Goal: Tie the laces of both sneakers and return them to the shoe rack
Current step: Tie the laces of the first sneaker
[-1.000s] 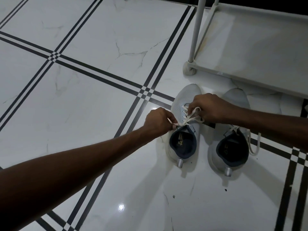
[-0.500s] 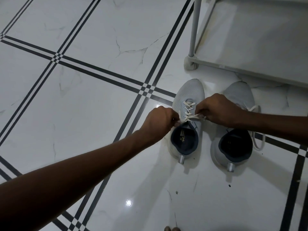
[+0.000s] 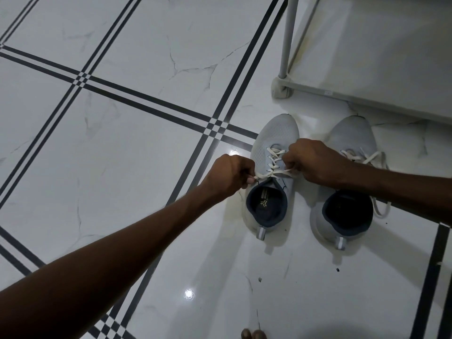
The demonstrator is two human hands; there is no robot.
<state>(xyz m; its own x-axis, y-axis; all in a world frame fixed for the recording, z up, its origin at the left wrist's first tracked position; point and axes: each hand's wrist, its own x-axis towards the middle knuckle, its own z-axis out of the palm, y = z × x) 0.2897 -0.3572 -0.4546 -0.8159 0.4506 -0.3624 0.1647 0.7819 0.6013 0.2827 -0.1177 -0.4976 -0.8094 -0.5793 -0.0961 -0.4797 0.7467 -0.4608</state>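
Two light grey sneakers with dark linings stand side by side on the floor, toes toward the rack. My left hand [image 3: 228, 173] and my right hand [image 3: 314, 161] each pinch an end of the white lace [image 3: 274, 172] of the left sneaker [image 3: 274, 138], which is stretched taut across its tongue. The right sneaker [image 3: 352, 135] has its lace [image 3: 378, 209] hanging loose over its right side. My right forearm crosses over that shoe.
The white shoe rack [image 3: 367, 96] stands just beyond the sneakers, its corner foot [image 3: 281, 88] near the left sneaker's toe and its bottom shelf bare. The floor [image 3: 122, 167] is glossy white tile with dark stripes. Toes [image 3: 253, 334] show at the bottom edge.
My hands have pulled apart, drawing the left sneaker's lace from a loose loop into a straight taut line. The camera has tilted down slightly.
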